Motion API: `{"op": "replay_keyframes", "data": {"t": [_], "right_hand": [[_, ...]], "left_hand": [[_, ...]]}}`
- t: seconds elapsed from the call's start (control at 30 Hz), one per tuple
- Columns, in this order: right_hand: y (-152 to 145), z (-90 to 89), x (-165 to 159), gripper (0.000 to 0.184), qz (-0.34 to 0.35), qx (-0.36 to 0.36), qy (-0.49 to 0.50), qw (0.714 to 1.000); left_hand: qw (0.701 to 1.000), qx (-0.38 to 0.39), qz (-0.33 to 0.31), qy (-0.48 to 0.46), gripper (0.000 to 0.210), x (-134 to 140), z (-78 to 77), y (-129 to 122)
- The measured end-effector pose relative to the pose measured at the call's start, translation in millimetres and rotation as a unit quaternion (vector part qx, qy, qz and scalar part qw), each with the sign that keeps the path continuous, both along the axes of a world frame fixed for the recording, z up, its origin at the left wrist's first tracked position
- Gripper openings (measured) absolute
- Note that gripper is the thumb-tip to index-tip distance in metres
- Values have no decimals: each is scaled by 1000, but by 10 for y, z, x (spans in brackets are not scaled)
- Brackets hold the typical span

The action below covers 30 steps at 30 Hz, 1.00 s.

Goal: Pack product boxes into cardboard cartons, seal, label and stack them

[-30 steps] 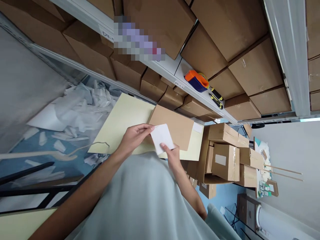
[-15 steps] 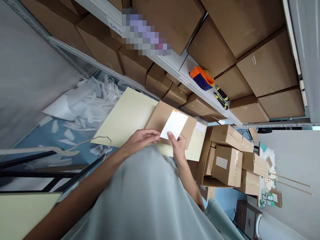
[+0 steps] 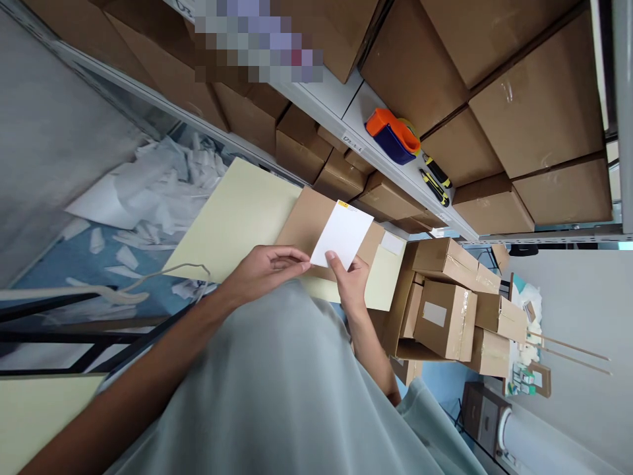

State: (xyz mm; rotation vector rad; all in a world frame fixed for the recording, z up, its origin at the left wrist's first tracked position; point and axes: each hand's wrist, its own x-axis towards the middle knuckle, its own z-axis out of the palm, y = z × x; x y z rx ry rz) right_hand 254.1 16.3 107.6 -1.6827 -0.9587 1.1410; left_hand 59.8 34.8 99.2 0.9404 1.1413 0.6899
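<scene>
1. White card (image 3: 342, 231) I hold: smooth, matt paper.
2. Brown panel (image 3: 304, 221) beyond it: matt cardboard.
3. Tabletop (image 3: 232, 221) below: smooth, matt.
4. My near garment (image 3: 284, 389): soft-looking, matt cloth.
5. Far shelf (image 3: 386, 170): smooth, painted metal.
6. Orange-and-blue dispenser (image 3: 394, 136) on it: smooth plastic.

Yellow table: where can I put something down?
On the table, a big bare patch lies between the left edge and the brown cardboard, a small one between white paper and near edge. Crowded middle: left hand, right hand, white card.
</scene>
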Motion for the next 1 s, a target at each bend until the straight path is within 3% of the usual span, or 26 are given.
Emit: {"op": "replay_keyframes", "data": {"t": [0.23, 0.43, 0.53, 0.6, 0.7, 0.8, 1.0], "right_hand": [[-26, 24, 41, 49, 1, -13, 12, 1000], [-11, -204, 41, 57, 23, -49, 80, 995], [-16, -240, 46, 68, 3, -21, 46, 999], [-51, -167, 70, 53, -3, 30, -16, 999], [-135, 28, 111, 28, 77, 65, -69, 993], [-196, 166, 109, 26, 138, 53, -82, 986], [-200, 130, 41, 19, 118, 64, -92, 987]], "left_hand": [[1000, -4, -5, 5, 52, 37, 25, 2], [998, 50, -28, 5, 50, 80, 8, 5], [997, 75, -31, 19, 49, 91, -33, 9], [995, 94, -32, 24, 46, 86, -54, 15], [992, 113, -40, 27, 42, 75, -57, 27], [992, 111, -54, 36, 42, 80, -36, 32], [986, 143, -72, 47, 35, 119, -26, 6]]}}
